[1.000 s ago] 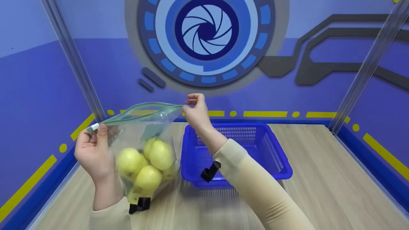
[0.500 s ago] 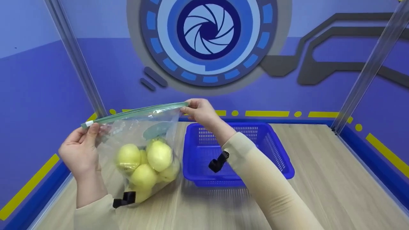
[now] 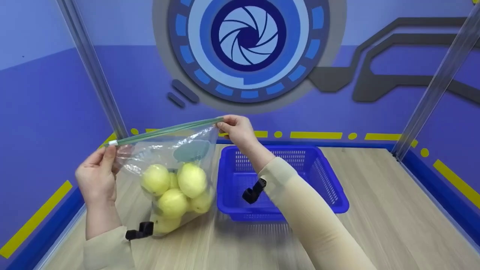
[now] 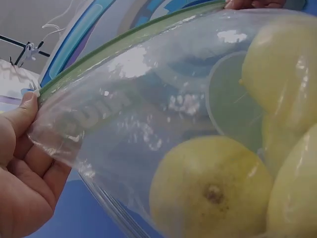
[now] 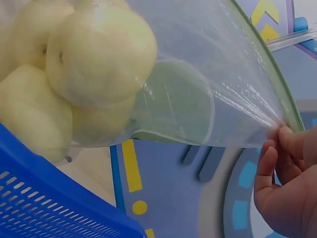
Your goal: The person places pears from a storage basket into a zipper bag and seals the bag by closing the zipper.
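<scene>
A clear slider zip bag (image 3: 170,130) with a green top strip hangs tilted, its left end lower, between both hands. Several pale yellow pears (image 3: 172,202) fill its lower part. My left hand (image 3: 96,180) pinches the top left corner between thumb and fingers, right beside the white slider (image 3: 113,143). At the opposite top corner, my right hand (image 3: 240,131) pinches the end of the strip. The strip runs nearly straight between the hands, its two edges close together. In the right wrist view the plastic creases toward the pinching fingertips (image 5: 287,136).
A blue perforated basket (image 3: 281,215) stands right of the bag, partly under the right forearm. The wood-grain table (image 3: 390,210) is enclosed by blue printed panels (image 3: 33,123) with clear corner posts (image 3: 93,71).
The bag's mouth gaped a second ago; now its edges lie together and the strip is stretched straighter. My left hand has shifted left overall, and the right hand has turned slightly and moved right.
</scene>
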